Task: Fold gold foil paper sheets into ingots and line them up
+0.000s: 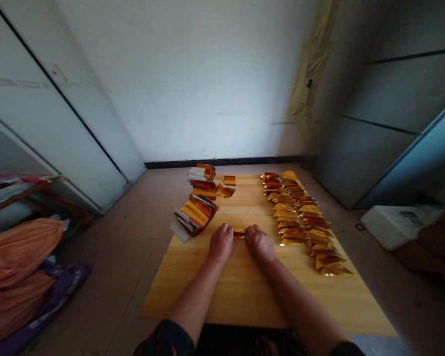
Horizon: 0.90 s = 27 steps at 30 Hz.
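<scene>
I have the foil (239,233) pinched between my two hands, my left hand (221,242) closed on its left end and my right hand (259,242) closed on its right end, so only the short middle of it shows. That foil lies low over the table (244,291), straight ahead of me, with its long axis running crosswise from one fist to the other. Neither hand is nearer: each sits right against its own end, knuckles up, fingers curled in. My fingertips are hidden, so I cannot tell just how they meet the edges. Left of the foil and a little beyond it rests a fanned stack (196,212) of gold and white sheets; farther off from the foil, on that same side, is a second stack (202,174), with loose sheets (227,188) just beside it. Right of the foil, two rows of folded pieces (289,212) run away from me, well apart from the stacks.
</scene>
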Tool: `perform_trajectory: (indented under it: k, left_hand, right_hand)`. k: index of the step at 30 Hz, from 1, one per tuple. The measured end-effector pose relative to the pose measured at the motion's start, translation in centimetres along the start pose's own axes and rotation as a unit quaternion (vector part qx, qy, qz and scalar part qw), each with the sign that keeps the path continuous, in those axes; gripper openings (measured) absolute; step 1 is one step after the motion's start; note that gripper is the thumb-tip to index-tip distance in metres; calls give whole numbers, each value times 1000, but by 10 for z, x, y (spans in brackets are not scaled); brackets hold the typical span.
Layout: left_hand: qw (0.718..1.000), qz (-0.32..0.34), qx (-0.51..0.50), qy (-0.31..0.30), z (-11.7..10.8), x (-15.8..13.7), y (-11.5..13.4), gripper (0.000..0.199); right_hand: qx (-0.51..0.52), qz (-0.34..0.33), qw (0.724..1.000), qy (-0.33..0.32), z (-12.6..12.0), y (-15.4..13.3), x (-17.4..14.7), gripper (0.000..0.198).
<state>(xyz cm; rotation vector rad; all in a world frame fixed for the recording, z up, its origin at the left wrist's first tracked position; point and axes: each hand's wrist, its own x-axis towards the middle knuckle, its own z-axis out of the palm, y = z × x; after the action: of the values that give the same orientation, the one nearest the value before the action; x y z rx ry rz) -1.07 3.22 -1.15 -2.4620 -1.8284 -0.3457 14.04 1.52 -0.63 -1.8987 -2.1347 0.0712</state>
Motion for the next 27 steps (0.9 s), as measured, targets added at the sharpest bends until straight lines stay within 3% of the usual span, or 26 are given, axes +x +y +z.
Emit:
perform_trajectory:
  k: [8,21,27]
  left_hand:
    - [1000,-2,-17,-13,-3,-1,0,23]
    - [998,32,-57,21,6,-2,-3,29]
    - [983,13,-170,71,2,-2,-6,31]
  right_hand:
    - [-20,-3,1000,-14,-2,-4,0,15]
    - [-21,43,999,-21,2,-4,3,16]
    - [53,43,997,22,0,2,3,17]
